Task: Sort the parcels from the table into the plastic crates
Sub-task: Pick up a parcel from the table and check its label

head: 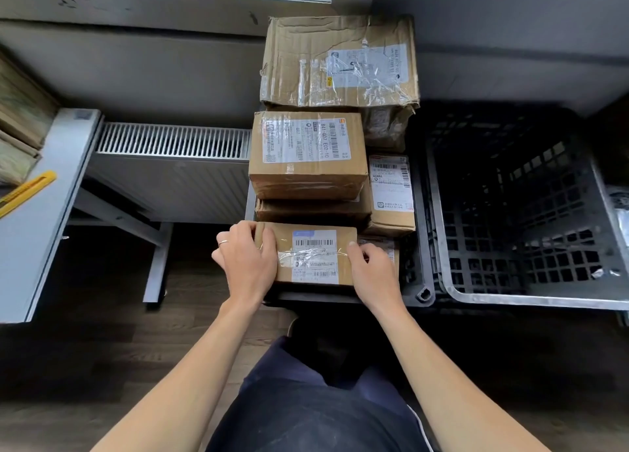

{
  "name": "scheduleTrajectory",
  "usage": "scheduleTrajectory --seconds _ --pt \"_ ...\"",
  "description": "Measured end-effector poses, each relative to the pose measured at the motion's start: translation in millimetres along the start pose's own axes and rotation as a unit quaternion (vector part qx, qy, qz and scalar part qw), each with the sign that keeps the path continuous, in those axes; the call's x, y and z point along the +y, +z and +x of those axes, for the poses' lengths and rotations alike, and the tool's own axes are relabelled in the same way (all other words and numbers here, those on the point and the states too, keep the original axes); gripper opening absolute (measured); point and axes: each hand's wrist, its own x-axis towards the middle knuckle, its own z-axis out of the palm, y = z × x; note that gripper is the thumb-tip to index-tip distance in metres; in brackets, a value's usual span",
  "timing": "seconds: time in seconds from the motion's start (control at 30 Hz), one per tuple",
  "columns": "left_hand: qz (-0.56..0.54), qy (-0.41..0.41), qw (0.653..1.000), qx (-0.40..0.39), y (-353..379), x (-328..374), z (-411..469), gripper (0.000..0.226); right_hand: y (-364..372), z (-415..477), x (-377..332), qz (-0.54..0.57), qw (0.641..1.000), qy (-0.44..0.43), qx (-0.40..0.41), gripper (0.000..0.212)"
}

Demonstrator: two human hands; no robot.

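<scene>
Six cardboard parcels point(308, 155) in view, two plastic crates point(510, 300), my two hands, left hand point(250, 264), right hand point(374, 274), one ring point(223, 242).

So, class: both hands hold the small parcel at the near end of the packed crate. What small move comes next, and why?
Probably lower the small parcel onto the near end of the packed crate and release it. The left hand and right hand grip its two ends, it is level, and it sits just in front of the stacked boxes, seemingly the free spot there.
</scene>
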Motion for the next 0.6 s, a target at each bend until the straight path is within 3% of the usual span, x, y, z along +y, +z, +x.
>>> scheduleTrajectory --seconds 0.23,0.37,0.6 --pt "0.008 0.036 0.999 0.018 8 8 -3 0.015 -1 4 -3 -0.002 0.999 -0.002 0.044 0.045" --pt "-0.018 -0.001 1.000 0.018 14 10 2 0.016 -7 12 -12 -0.032 0.999 0.006 0.029 0.045" --pt "-0.028 0.011 0.999 0.018 15 12 3 0.018 -4 14 -9 -0.041 0.999 0.001 0.023 0.039"
